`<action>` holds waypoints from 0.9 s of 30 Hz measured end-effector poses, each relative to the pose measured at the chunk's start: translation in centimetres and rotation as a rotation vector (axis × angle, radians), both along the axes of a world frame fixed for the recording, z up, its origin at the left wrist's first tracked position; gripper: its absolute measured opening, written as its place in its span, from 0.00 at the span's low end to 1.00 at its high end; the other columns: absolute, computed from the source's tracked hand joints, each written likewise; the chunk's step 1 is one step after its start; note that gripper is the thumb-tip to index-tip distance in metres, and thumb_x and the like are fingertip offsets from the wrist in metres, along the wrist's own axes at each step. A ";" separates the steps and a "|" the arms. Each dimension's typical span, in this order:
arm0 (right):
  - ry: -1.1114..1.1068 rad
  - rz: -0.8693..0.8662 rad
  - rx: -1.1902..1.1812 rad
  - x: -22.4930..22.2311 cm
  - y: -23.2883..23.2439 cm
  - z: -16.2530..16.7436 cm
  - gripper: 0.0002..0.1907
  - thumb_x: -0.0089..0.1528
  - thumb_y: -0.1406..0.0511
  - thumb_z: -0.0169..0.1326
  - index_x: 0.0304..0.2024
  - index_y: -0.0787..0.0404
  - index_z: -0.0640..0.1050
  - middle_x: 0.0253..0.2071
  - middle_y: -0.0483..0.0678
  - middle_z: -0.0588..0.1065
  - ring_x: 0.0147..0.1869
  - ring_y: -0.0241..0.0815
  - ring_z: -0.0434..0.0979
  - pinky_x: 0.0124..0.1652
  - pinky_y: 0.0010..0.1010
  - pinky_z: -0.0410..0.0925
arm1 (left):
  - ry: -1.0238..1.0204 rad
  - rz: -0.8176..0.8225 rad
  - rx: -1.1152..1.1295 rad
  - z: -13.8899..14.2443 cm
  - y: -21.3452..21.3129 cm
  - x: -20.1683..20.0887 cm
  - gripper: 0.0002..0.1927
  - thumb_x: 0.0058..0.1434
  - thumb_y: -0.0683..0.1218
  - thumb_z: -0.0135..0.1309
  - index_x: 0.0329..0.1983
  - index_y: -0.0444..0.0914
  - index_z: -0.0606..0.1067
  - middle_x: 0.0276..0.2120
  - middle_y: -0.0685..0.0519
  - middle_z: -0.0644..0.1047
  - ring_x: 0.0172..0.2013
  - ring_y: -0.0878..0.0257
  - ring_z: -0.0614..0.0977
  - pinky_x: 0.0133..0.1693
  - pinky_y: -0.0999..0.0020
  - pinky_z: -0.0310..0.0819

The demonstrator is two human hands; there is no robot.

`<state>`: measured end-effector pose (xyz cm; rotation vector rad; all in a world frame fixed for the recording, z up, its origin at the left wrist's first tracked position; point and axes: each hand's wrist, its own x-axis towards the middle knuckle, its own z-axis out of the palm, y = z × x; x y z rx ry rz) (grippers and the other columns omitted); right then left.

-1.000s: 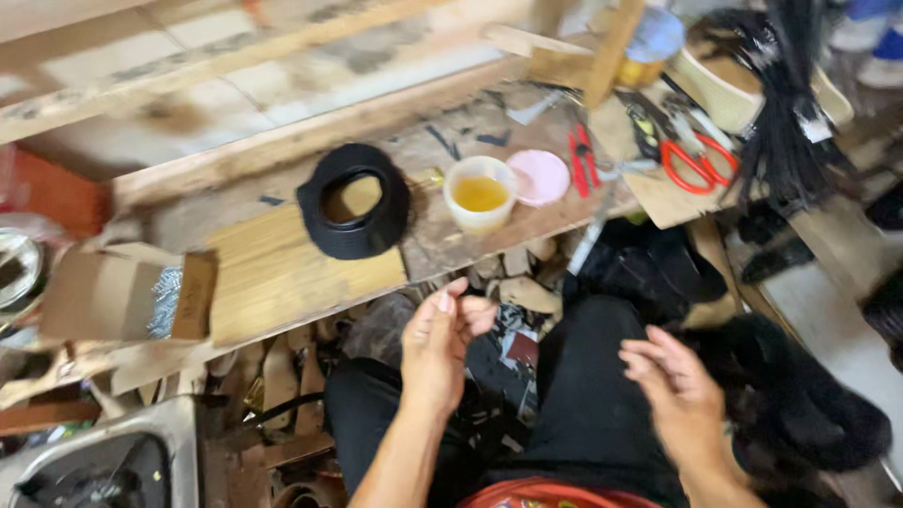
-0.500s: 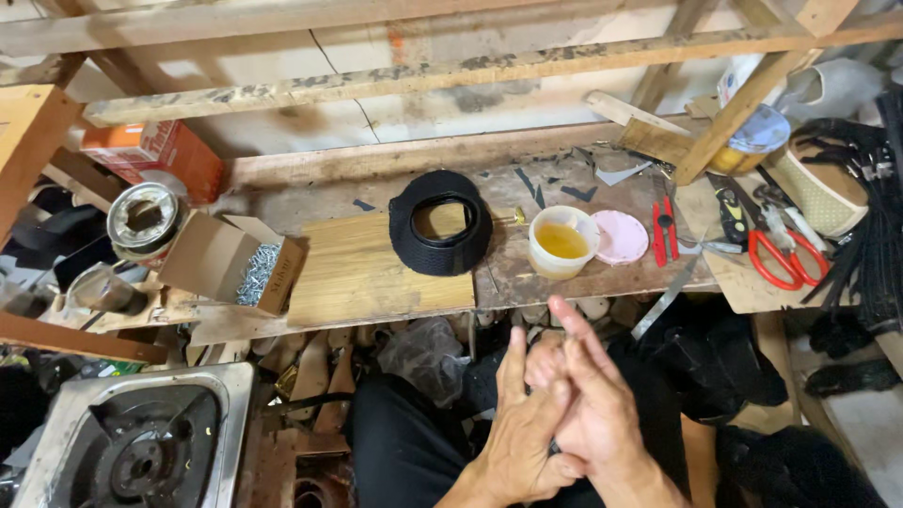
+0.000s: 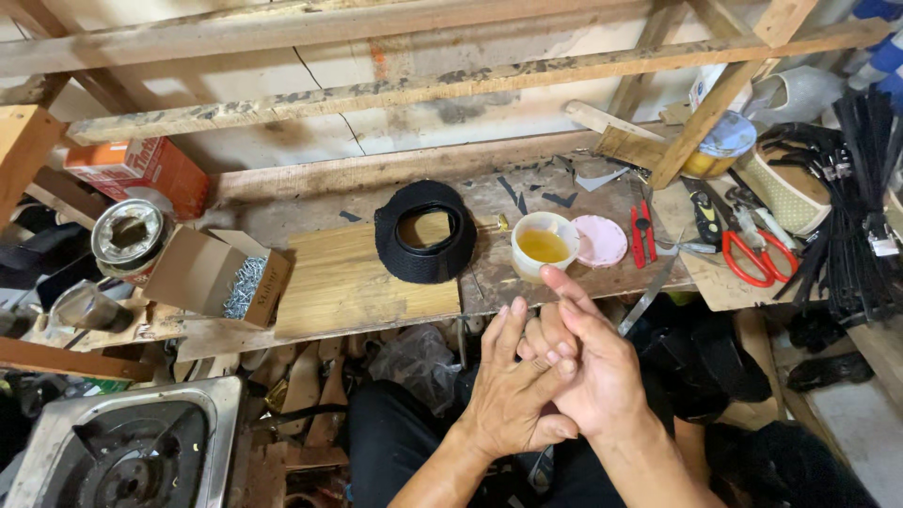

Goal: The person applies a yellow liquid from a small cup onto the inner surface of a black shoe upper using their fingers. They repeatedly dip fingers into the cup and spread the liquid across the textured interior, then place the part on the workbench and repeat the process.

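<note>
— So, what's w/ your hands rn?

— Both empty. My left hand (image 3: 513, 395) and right hand (image 3: 593, 372) are pressed together over my lap, fingers loosely spread, right fingers laid across the left ones. Gripping nothing, just rubbing skin on skin.

— Tips for doing that well?

— I'd say keep the rubbing low and close to my body, fingers relaxed, so nothing gets flicked onto the bench. Best to stay clear of the cup (image 3: 544, 246) of yellow liquid; it sits near the front edge of the bench (image 3: 310, 202), just above my fingertips.

— What's closest otherwise?

— Black ring-shaped piece (image 3: 425, 231), resting partly on a light wood board (image 3: 362, 282), left of the cup. Pink lid (image 3: 600, 241) touching the cup's right side, red snips (image 3: 642, 230) beyond that, red scissors (image 3: 752, 252) further right.

— Room to move?

— Tight-ish. Open box of nails (image 3: 226, 277) at bench's left, stove burner (image 3: 132, 452) down by my left knee, clutter under the bench. Freest space is right over my lap, btw bench edge and my body.
</note>
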<state>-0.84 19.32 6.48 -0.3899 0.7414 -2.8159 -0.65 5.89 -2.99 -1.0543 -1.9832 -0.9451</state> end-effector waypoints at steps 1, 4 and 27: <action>0.010 0.047 -0.047 -0.3 0.1 0.1 0.21 0.76 0.63 0.45 0.70 0.64 0.69 0.24 0.42 0.61 0.33 0.38 0.63 0.46 0.37 0.63 | 0.025 0.007 -0.011 0.1 0.0 -0.1 0.38 0.68 0.74 0.42 0.78 0.57 0.60 0.74 0.55 0.62 0.79 0.36 0.54 0.76 0.32 0.48; -0.079 0.013 -0.006 -0.3 0.0 0.1 0.22 0.75 0.59 0.43 0.68 0.64 0.70 0.21 0.41 0.60 0.30 0.37 0.62 0.43 0.35 0.63 | 0.017 0.003 -0.048 0.4 -0.2 -0.4 0.38 0.66 0.74 0.44 0.75 0.55 0.64 0.75 0.56 0.63 0.78 0.36 0.55 0.75 0.32 0.50; -0.058 -0.049 -0.076 -3.1 2.1 -0.4 0.28 0.76 0.50 0.44 0.70 0.62 0.68 0.30 0.44 0.71 0.37 0.42 0.72 0.46 0.40 0.67 | -0.189 -0.104 0.095 3.5 -0.4 0.2 0.38 0.75 0.71 0.36 0.80 0.49 0.55 0.79 0.44 0.56 0.80 0.38 0.54 0.75 0.42 0.50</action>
